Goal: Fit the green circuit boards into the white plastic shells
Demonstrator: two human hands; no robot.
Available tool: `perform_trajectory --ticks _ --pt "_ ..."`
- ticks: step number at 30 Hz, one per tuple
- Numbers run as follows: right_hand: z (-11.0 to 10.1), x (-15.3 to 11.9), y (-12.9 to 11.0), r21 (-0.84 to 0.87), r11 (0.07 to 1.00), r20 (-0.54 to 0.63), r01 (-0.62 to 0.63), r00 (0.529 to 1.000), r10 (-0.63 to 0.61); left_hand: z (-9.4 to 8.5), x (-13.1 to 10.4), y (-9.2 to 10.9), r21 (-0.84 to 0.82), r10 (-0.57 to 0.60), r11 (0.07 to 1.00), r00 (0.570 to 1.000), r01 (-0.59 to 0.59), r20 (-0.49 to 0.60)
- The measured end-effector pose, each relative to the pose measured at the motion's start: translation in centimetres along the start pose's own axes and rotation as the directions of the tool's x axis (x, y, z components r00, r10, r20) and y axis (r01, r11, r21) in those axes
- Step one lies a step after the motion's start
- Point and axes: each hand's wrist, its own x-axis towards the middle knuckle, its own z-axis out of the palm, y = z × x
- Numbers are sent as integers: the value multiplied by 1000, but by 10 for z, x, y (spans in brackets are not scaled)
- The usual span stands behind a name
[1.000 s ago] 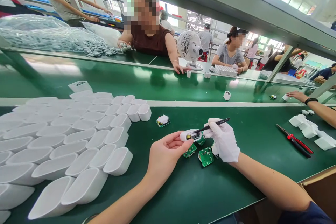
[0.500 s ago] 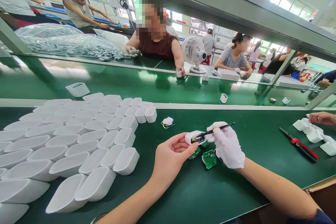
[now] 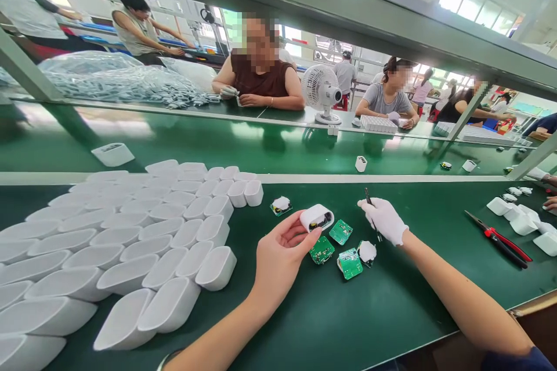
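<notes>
My bare left hand (image 3: pixel 278 252) grips a white oval plastic housing (image 3: pixel 312 213) with its open end tilted toward me. Dark and yellow electronic parts show inside that housing. To the right, my gloved right hand (image 3: pixel 386 221) is closed around slim black tweezers (image 3: pixel 369 198), apart from the housing. Several green circuit boards (image 3: pixel 350 265) lie on the green bench between and below my hands. One of the group has a white pad (image 3: pixel 368 250) on top. Another board with a white cover (image 3: pixel 281 204) rests just behind my left hand.
Rows of empty white housings (image 3: pixel 143 246) fill the left side of the bench. Red-and-black pliers (image 3: pixel 496 239) lie at right, beside more white housings (image 3: pixel 522 221). A green conveyor (image 3: pixel 243 153) carrying a few parts runs behind, and co-workers sit across it near a fan (image 3: pixel 322 90).
My right hand has drawn the tweezers away from the housing to the right and turned them upright. The left hand still holds the housing, its opening now uncovered. The co-worker opposite has pulled an arm back.
</notes>
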Motion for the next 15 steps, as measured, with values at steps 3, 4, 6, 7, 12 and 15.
perform_trajectory --ticks 3,4,6,7,12,15 --pt "-4 3 4 -157 988 -104 4 994 -21 -1 1 -4 -25 63 998 998 -63 2" --pt "-3 1 4 -208 978 -137 3 990 -32 -1 1 -5 -22 95 995 995 -95 8" --pt "1 -8 0 -295 953 -186 71 974 -130 -1 -1 -7 -1 174 985 984 -174 27" --pt "4 -13 -2 -315 935 -184 165 956 -230 -1 -2 -8 17 215 976 976 -216 42" --pt "18 -39 -10 -80 637 83 767 642 -762 -3 -5 -9 150 456 868 879 -474 141" --pt "19 -44 -9 -74 459 61 885 464 -884 -5 -5 -7 236 700 637 679 -733 219"
